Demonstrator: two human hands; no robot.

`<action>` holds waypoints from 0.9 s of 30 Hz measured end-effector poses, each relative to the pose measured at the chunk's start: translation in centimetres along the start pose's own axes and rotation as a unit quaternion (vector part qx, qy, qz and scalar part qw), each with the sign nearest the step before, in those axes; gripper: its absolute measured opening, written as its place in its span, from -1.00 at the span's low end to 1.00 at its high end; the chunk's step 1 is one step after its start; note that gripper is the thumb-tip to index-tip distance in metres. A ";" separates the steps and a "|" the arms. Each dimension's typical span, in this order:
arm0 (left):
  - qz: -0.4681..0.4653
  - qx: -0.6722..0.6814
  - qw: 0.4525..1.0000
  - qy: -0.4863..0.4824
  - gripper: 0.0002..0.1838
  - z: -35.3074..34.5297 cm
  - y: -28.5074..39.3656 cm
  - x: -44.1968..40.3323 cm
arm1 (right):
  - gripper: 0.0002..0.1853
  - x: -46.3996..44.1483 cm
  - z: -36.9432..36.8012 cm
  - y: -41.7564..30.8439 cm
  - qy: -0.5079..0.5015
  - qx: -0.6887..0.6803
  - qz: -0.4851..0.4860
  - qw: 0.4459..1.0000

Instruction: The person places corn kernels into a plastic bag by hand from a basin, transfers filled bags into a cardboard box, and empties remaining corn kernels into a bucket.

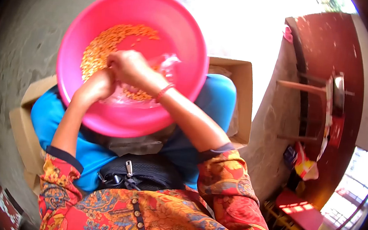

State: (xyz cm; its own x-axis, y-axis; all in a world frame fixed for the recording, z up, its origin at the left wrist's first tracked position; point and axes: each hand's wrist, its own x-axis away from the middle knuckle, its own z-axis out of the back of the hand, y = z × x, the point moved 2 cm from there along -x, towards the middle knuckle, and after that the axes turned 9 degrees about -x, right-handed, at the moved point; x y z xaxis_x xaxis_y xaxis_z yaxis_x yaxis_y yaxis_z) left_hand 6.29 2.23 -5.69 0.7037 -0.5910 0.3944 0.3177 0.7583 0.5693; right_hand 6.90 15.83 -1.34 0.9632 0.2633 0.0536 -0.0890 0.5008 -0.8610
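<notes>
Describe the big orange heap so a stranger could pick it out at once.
Find the pink basin. Inside, the orange heap curves along the left and far side. It is grainy, unlike the shiny clear plastic by the right hand, and wider than the orange patch pictured below that hand.

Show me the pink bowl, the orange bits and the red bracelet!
Pink bowl (137, 7), head view: bare far inner wall.
Orange bits (99, 48), head view: middle of the loose pile.
Red bracelet (164, 92), head view: middle of the band.
</notes>
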 end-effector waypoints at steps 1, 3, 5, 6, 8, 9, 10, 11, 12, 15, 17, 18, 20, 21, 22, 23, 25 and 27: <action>-0.059 0.025 0.996 0.064 -0.79 -1.9 -3.0 -1.3 | -0.85 0.0 -0.5 0.4 0.017 0.048 0.031 0.998; -0.056 -0.029 0.994 0.092 -0.84 -1.1 -2.2 -1.2 | -0.85 0.3 -0.8 1.0 0.088 0.027 0.075 0.993; -0.048 0.038 0.993 0.097 -0.81 0.8 0.9 -0.8 | -0.83 0.6 0.3 0.8 0.072 0.068 0.050 0.994; -0.017 -0.015 0.997 0.070 -0.84 1.8 1.8 -1.0 | -0.77 1.0 1.1 0.4 0.032 0.091 0.023 0.995; -0.024 0.002 0.995 0.094 -0.90 2.3 1.4 -1.1 | -0.74 1.5 1.3 0.7 0.031 0.139 0.020 0.990; -0.024 0.031 0.992 0.122 -0.92 2.7 0.9 -1.1 | -0.70 1.8 1.4 0.9 0.016 0.189 0.018 0.982; -0.014 0.076 0.988 0.130 -0.88 2.4 -0.4 -1.7 | -0.64 1.8 1.1 1.8 0.013 0.240 0.006 0.971; -0.098 0.092 0.975 0.179 -0.88 2.3 -0.9 -2.0 | -0.67 2.2 1.1 2.7 0.046 0.279 0.011 0.959; -0.093 0.109 0.972 0.185 -0.88 2.8 -0.5 -1.9 | -0.73 2.8 1.3 3.3 0.094 0.304 0.034 0.947; -0.073 0.170 0.961 0.207 -0.83 3.8 0.6 -1.4 | -0.91 1.6 3.8 3.8 -0.014 0.284 -0.095 0.954; 0.011 0.239 0.954 0.183 -0.72 4.6 1.3 -0.7 | -0.88 1.2 5.1 3.7 0.020 0.271 -0.077 0.959; -0.032 0.242 0.946 0.213 -0.67 4.8 1.2 -1.0 | -0.85 0.9 5.5 4.5 0.087 0.237 -0.045 0.966; -0.082 0.254 0.932 0.246 -0.59 5.4 1.6 -0.8 | -0.84 0.8 6.5 3.7 0.165 0.194 -0.014 0.967; -0.051 0.278 0.933 0.221 -0.59 6.1 2.6 -0.1 | -0.83 0.8 6.9 3.7 0.208 0.163 0.017 0.964; -0.031 0.256 0.944 0.207 -0.56 6.6 2.7 0.3 | -0.87 0.7 7.0 3.3 0.226 0.149 0.022 0.962; -0.012 0.236 0.953 0.192 -0.54 6.9 2.6 0.5 | -0.88 0.6 7.1 3.0 0.244 0.136 0.025 0.960; -0.068 0.201 0.951 0.226 -0.52 7.2 1.8 0.0 | -0.87 0.7 7.4 2.2 0.256 0.140 0.040 0.956; -0.124 0.167 0.944 0.258 -0.49 8.1 1.4 -0.2 | -0.85 0.5 7.5 2.1 0.281 0.133 0.067 0.948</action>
State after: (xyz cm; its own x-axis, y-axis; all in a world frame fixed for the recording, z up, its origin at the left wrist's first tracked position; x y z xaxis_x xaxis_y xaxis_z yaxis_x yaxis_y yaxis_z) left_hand 1.50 1.18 0.87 0.8767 -0.4616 -0.1354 0.3563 0.4338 0.8276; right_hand 5.31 23.19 0.65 0.9149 -0.1053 -0.3897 -0.2080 0.7043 -0.6787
